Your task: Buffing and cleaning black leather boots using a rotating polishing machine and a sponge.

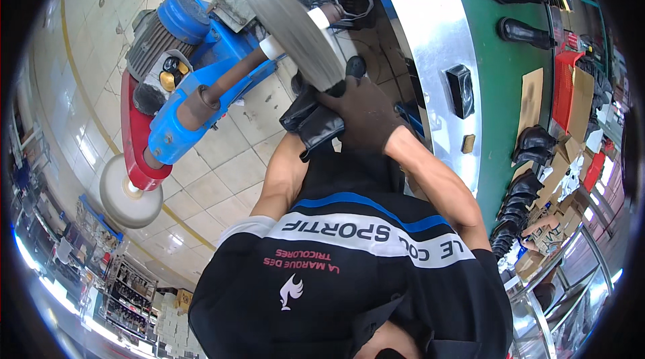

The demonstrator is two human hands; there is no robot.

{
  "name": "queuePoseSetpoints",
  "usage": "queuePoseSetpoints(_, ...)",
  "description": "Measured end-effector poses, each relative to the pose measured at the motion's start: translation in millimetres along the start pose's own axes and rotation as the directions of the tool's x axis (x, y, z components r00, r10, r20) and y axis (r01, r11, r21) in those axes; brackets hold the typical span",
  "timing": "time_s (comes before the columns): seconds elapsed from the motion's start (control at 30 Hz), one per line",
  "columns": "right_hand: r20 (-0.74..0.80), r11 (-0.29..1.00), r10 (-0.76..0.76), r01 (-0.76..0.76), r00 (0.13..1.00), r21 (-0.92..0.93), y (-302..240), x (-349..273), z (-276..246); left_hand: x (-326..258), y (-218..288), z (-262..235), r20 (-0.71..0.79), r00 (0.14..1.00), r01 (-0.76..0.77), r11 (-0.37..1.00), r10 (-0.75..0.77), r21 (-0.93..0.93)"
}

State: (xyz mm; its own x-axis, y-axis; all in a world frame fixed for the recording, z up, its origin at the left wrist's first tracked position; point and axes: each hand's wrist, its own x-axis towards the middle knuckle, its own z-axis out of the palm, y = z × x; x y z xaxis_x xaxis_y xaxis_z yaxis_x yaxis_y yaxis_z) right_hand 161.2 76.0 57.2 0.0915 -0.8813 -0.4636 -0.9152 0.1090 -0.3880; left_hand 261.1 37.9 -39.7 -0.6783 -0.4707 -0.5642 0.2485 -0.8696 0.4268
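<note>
Item: black boot (316,120), glossy leather, held up against the spinning wheel (295,26).
Location: between both hands, its upper end touching the wheel's lower rim, just above the fingertips.
Right hand (366,114): in a dark glove, fingers closed over the boot from the right, knuckles just below the wheel.
Left hand: hidden behind the boot; only the bare forearm (279,177) shows. Whether its fingers are curled or spread cannot be told.
Wheel: grey, blurred with motion, on a shaft (232,77) well to the left of the fingers.
Machine (181,70): blue housing, ribbed motor, red base; a second pale wheel (127,194) at the shaft's far end, well apart from the hands.
Handling, judged: light to moderate weight; the leather looks soft and folds under the grip, and its shine suggests that it is slippery. The wheel is likely to drag at it, so a firm two-handed hold on the body, fingers kept back from the contact edge, seems best.
Surroundings: tiled floor (222,157) below; metal bench (430,43) right of the fingers; further black boots (527,33) on a green surface (500,77) beyond.
</note>
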Motion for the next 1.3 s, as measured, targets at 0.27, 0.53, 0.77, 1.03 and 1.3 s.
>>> queuePoseSetpoints(0.27,-0.19,0.591,0.372,-0.073,0.909,0.803,-7.5,-78.0,7.3,13.3,-34.1,-71.3,-0.034,0.959,-0.217,0.806,0.281,0.551)
queuePoseSetpoints(0.53,0.544,-0.767,0.321,-0.124,0.775,0.629,17.6,-28.2,61.1,19.1,-10.2,-144.5,0.283,0.93,-0.069,0.867,0.235,-0.493)
queuePoseSetpoints(0.77,0.53,-0.835,0.074,-0.239,0.845,0.497,25.1,-31.2,80.0,-42.0,61.3,-30.7,-0.637,0.51,-0.365,0.816,0.578,0.448)
queuePoseSetpoints(1.03,-0.144,0.504,0.364,-0.064,0.92,0.861,0.0,-55.3,96.3,-32.5,84.7,71.1,0.158,0.604,-0.371,0.1,0.781,0.923)
queuePoseSetpoints(1.3,0.297,-0.479,0.281,-0.135,0.913,0.868,4.9,-40.3,31.8,-46.6,56.6,105.8,0.938,0.342,-0.877,-0.34,0.058,0.341)
